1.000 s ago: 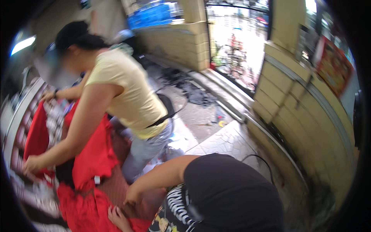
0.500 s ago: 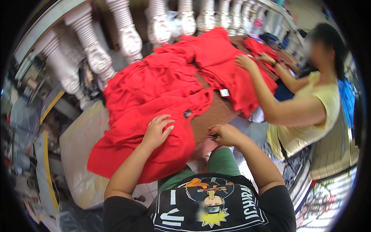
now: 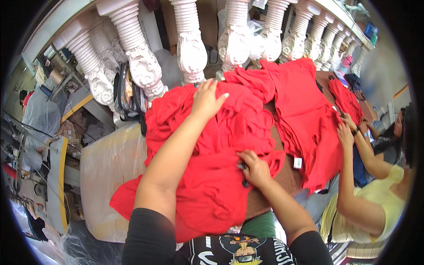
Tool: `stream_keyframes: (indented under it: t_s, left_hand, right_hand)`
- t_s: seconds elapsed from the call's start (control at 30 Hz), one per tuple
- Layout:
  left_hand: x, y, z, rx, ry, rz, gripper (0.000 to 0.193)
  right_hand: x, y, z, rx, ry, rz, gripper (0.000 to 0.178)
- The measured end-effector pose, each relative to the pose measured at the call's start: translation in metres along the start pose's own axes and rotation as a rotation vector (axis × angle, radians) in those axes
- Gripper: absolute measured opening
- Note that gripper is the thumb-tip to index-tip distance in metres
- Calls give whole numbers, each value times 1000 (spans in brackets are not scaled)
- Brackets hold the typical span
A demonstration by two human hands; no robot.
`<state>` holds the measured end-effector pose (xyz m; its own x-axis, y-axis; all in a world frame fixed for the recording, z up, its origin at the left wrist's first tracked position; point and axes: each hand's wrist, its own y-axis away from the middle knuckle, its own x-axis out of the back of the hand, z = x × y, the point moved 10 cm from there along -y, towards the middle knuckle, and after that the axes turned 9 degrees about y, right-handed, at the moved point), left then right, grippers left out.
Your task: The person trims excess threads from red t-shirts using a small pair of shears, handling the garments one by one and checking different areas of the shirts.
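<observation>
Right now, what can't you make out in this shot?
Head view only:
- What the right hand pinches: a small dark thing, mostly hidden by its fingers.
- The table top: covered by red cloth.
- White tag: print too small.
- Left hand: palm down, underside hidden.
- Co-worker's hands: small, near the rim.

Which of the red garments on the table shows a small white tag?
The red garment on the right side, lying flat near the co-worker's hands; its white tag hangs at the lower edge. The bunched pile under the left hand shows none.

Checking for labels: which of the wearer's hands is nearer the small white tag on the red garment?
Right. The right hand lies just left of the small white tag; the left hand rests much farther up-left on the red cloth pile.
</observation>
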<state>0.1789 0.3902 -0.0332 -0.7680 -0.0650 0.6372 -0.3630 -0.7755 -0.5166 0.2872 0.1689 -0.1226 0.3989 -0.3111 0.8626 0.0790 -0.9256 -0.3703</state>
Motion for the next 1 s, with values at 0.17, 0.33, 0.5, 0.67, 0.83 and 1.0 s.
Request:
stream_keyframes:
  t_s: [0.17,0.33,0.5,0.67,0.83,1.0]
  left_hand:
    - [-77,-37,-35,274,-110,-273,72]
    - [-98,-27,-40,309,-152,-314,62]
    - [-96,-26,-38,291,-167,-250,56]
    - [-94,-36,-39,309,-135,-240,46]
    - [-105,-103,-6,169,52,-52,56]
    - [-184,-122,16,236,-141,-500,73]
  right_hand:
    - [-8,-1,9,-10,-79,-21,40]
    - [-5,-4,13,-48,-114,-36,34]
    - [-8,-7,17,-75,-127,-86,37]
    - [-9,-7,22,-66,-140,-108,44]
    - [-14,-2,24,-85,-179,-120,44]
    - [-13,-2,26,-89,-265,-156,38]
